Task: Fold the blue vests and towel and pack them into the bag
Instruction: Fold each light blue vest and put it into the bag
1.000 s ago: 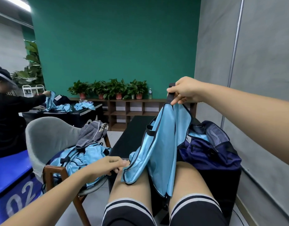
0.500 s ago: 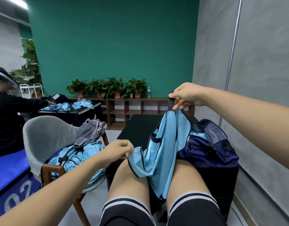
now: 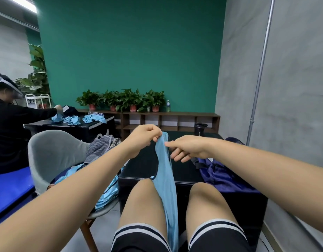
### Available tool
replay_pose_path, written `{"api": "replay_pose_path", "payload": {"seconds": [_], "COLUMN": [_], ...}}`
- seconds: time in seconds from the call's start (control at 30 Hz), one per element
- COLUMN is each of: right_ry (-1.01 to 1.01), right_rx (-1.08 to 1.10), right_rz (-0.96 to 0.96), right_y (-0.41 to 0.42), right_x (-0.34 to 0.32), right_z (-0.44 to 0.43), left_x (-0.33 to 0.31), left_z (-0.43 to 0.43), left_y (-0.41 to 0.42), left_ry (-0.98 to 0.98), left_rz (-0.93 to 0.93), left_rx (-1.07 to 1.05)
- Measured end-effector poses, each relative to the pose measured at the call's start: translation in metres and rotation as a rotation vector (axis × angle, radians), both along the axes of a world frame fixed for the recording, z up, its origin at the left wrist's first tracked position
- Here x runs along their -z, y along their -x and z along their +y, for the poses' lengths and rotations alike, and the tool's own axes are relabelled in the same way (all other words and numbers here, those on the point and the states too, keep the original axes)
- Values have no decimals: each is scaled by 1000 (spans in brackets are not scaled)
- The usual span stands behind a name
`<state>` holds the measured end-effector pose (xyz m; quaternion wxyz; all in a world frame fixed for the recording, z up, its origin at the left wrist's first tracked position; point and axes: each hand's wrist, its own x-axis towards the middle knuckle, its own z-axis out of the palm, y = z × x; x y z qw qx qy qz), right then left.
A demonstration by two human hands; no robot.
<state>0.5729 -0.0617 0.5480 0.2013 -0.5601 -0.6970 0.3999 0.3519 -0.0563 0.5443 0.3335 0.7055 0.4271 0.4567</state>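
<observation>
head | left hand [image 3: 144, 138] pinches vest [image 3: 166, 180] top | right hand [image 3: 187, 150] touches it

Reaches both bare arms forward, forearms converging from the lower corners toward the middle. Pinches the top of the vest [image 3: 165, 179] with the left hand [image 3: 144, 137], fingers curled tight against the thumb, knuckles up, wrist bent slightly down. Holds the right hand [image 3: 186, 149] just beside it and a little lower, palm down, forefinger stretched leftward to the cloth's edge, other fingers loose and spread beneath. Cannot tell whether that forefinger pinches or merely touches. Holds both hands above the knees.
</observation>
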Motion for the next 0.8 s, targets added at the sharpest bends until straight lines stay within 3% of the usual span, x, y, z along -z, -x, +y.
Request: {"api": "replay_pose_path", "payload": {"seconds": [0.1, 0.23, 0.37, 0.47, 0.8], "right_ry": [-13, -60, -294, -392, -292], "right_rx": [9, 23, 98, 133, 107], "right_rz": [100, 425, 308, 334, 500], "right_y": [2, 7, 4, 4, -3], "right_x": [7, 0, -9, -13, -40], "right_z": [1, 0, 3, 2, 0], "left_x": [-11, -20, -22, -21, -18], "left_z": [-3, 0, 6, 9, 11], "left_y": [-6, -10, -10, -15, -21], "left_ry": [-15, -57, -88, -93, -61], "left_rz": [-7, -23, -55, -94, -93], "left_rx": [37, 20, -27, -42, -6]}}
